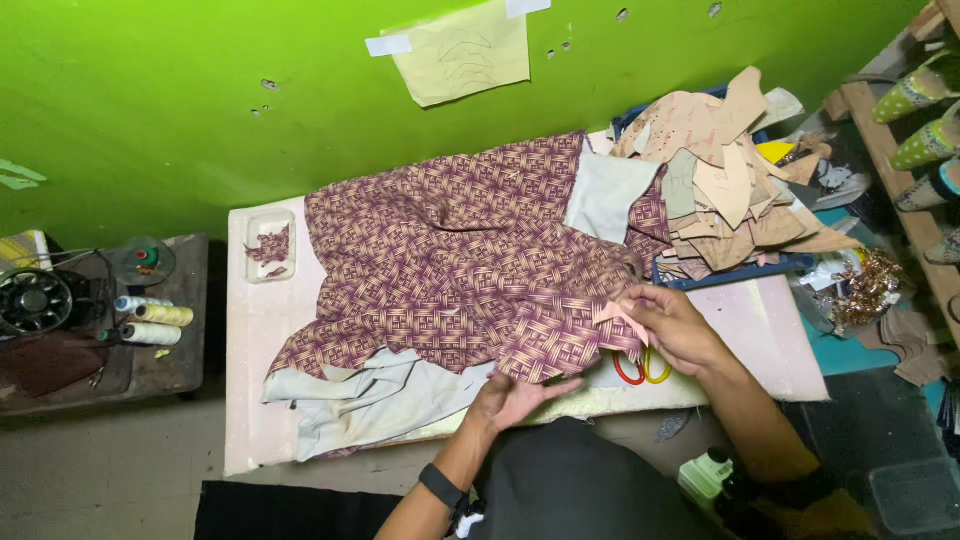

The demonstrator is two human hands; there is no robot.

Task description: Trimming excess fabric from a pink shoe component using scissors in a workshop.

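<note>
A large purple and beige woven-pattern fabric [450, 260] lies spread over a pale pink table [260, 330], with its light grey lining [370, 400] showing at the near edge. My left hand [515, 398] rests flat, palm down, on the fabric's near edge, fingers spread. My right hand [672, 325] pinches a small pinkish paper pattern piece [618, 316] against the fabric's right edge. Scissors with red and yellow handles [640, 368] lie just below my right hand, partly hidden by it.
A heap of brown cardboard pattern pieces [730, 180] fills a blue tray at the back right. A small white tray with fabric scraps [270, 246] sits at the table's left. Thread spools [152, 322] and a sewing machine [35, 300] stand on a side table.
</note>
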